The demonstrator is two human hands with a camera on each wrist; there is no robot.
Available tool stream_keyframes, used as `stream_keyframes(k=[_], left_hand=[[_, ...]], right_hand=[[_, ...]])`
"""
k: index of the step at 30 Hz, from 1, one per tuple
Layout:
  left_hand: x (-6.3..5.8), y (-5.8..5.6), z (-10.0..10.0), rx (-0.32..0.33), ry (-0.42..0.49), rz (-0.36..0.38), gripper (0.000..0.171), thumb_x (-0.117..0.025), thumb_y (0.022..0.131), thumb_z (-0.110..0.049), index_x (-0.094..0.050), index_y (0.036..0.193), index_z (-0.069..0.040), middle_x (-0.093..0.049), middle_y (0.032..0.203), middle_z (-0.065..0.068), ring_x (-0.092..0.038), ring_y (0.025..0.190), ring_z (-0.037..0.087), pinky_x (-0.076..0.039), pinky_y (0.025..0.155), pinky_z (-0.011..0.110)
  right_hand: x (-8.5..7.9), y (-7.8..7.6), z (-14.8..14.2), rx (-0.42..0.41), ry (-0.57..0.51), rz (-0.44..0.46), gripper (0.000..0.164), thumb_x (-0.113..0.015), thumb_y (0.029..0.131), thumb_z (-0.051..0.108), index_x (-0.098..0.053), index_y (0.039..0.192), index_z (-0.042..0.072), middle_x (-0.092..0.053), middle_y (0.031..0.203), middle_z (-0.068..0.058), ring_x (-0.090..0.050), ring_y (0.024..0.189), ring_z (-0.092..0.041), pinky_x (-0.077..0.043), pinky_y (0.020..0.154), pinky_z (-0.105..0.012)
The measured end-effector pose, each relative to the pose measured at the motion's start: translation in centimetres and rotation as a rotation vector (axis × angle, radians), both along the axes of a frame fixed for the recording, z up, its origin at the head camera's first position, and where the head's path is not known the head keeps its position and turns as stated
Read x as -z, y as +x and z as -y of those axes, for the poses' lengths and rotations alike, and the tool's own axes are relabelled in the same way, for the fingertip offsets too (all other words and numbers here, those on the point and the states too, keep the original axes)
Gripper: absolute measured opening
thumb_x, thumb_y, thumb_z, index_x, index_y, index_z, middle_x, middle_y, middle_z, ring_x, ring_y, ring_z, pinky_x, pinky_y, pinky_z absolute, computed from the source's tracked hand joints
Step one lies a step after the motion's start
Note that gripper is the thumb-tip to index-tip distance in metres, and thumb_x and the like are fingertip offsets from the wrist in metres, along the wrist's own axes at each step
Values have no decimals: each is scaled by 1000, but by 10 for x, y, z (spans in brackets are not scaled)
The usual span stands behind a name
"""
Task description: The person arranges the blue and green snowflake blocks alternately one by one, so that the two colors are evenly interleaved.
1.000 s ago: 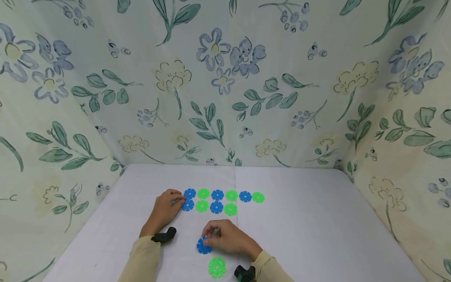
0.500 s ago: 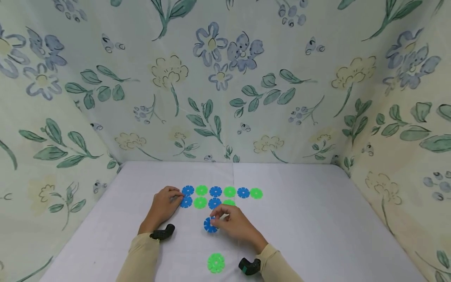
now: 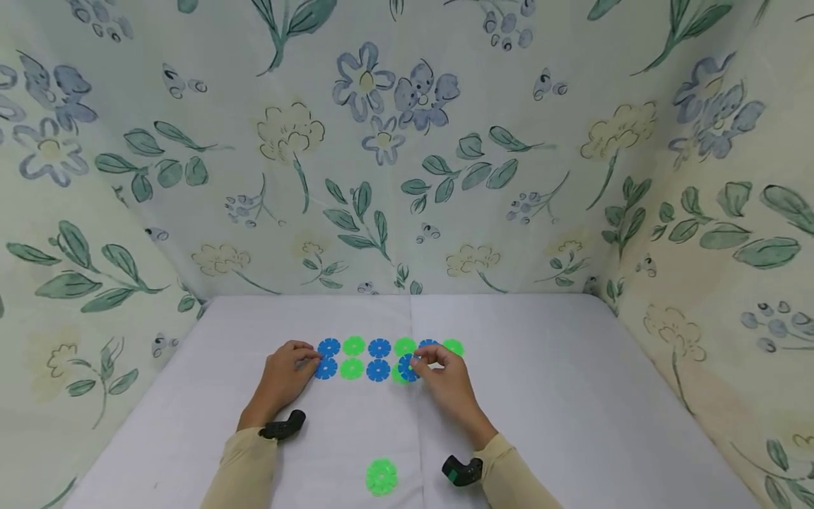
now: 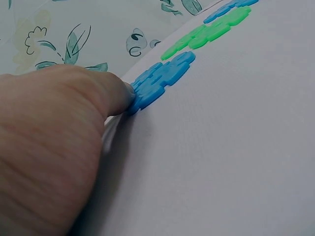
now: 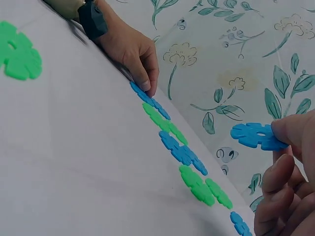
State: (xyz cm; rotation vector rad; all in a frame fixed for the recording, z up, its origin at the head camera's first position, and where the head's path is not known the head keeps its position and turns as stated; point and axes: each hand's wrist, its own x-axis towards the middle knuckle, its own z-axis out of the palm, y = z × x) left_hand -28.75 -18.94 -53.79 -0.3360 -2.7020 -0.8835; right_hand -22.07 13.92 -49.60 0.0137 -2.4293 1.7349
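My right hand (image 3: 445,375) pinches a blue notched plastic disc (image 5: 256,135) between thumb and fingers. In the head view this disc overlaps the right-hand green disc of the near row; the right wrist view has it raised above the table. My left hand (image 3: 287,373) rests at the left end of two rows of discs. Its thumb touches the edge of the nearer blue disc (image 4: 152,86), and a fingertip lies by the far blue disc (image 3: 328,347). Both rows alternate blue and green, like the green disc (image 3: 352,368) beside the near blue one.
A single green disc (image 3: 381,476) lies near the front of the white-covered table (image 3: 540,424). Floral cloth (image 3: 407,177) hangs behind the table and along both sides. Each wrist wears a black camera mount, such as the right one (image 3: 462,471).
My right hand has carried the blue disc from near the front of the table, away and rightward, to the near row. My left hand stays at the rows' left end. The head view shifts slightly.
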Motion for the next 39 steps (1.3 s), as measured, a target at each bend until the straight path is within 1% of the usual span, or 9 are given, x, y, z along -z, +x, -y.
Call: stream_keyframes(k=[7, 9, 13, 19, 23, 27, 31, 35, 39], left_hand=[[6, -3, 3, 8, 12, -8, 12, -72, 93, -27, -79, 102, -21, -66, 117, 2, -62, 116, 28, -36, 104, 59], [7, -5, 3, 2, 14, -7, 12, -72, 93, -27, -79, 101, -21, -66, 117, 1, -62, 117, 27, -36, 105, 58], [8, -6, 2, -3, 1, -3, 12, -72, 93, -26, -79, 102, -21, -66, 117, 1, -61, 117, 26, -36, 104, 57], [6, -4, 1, -10, -11, -13, 13, -72, 93, -28, -79, 101, -20, -66, 116, 1, -62, 116, 26, -37, 103, 57], [5, -3, 0, -10, -3, -5, 13, -72, 93, -27, -79, 102, -20, -66, 117, 2, -62, 117, 27, -37, 104, 58], [4, -2, 0, -11, 7, 8, 14, -72, 94, -27, -79, 102, -19, -66, 117, 2, -62, 117, 27, -38, 106, 57], [5, -2, 1, -10, 18, -2, 13, -72, 93, -26, -79, 102, -20, -66, 117, 1, -62, 117, 26, -40, 105, 55], [5, -1, 1, -5, 36, 3, 12, -72, 93, -26, -79, 102, -21, -66, 117, 1, -62, 117, 26, -40, 105, 56], [3, -1, 0, -5, 27, 4, 13, -72, 94, -27, -79, 101, -21, -66, 117, 1, -62, 116, 26, -39, 105, 56]], right_hand=[[10, -5, -7, 165, -52, 16, 15, -76, 89, 29, -74, 101, 21, -66, 90, 0, -62, 87, -16, -50, 70, -26], [14, -8, -9, 205, -42, 2, 16, -77, 88, 28, -75, 101, 19, -66, 88, 0, -60, 87, -14, -47, 70, -25], [21, -10, -13, 254, -24, 17, 18, -77, 88, 28, -75, 102, 17, -66, 86, 1, -60, 89, -14, -45, 73, -27], [26, -13, -16, 263, 14, 42, 15, -77, 88, 28, -75, 100, 18, -67, 89, 0, -60, 91, -17, -45, 74, -31], [29, -13, -17, 267, 60, 46, 13, -78, 87, 28, -74, 97, 20, -67, 88, 0, -59, 87, -17, -45, 73, -31], [33, -13, -18, 271, 127, 27, 14, -79, 86, 28, -74, 96, 19, -69, 86, 1, -60, 81, -15, -44, 71, -30], [37, -15, -20, 276, 196, 1, 14, -79, 86, 25, -74, 97, 17, -69, 83, 2, -59, 77, -13, -45, 70, -28], [37, -16, -21, 270, 244, -16, 13, -79, 86, 21, -75, 96, 13, -69, 81, 1, -60, 77, -14, -47, 70, -28], [37, -17, -20, 266, 291, -38, 12, -79, 86, 19, -75, 95, 12, -71, 82, 1, -63, 79, -15, -48, 72, -31]])
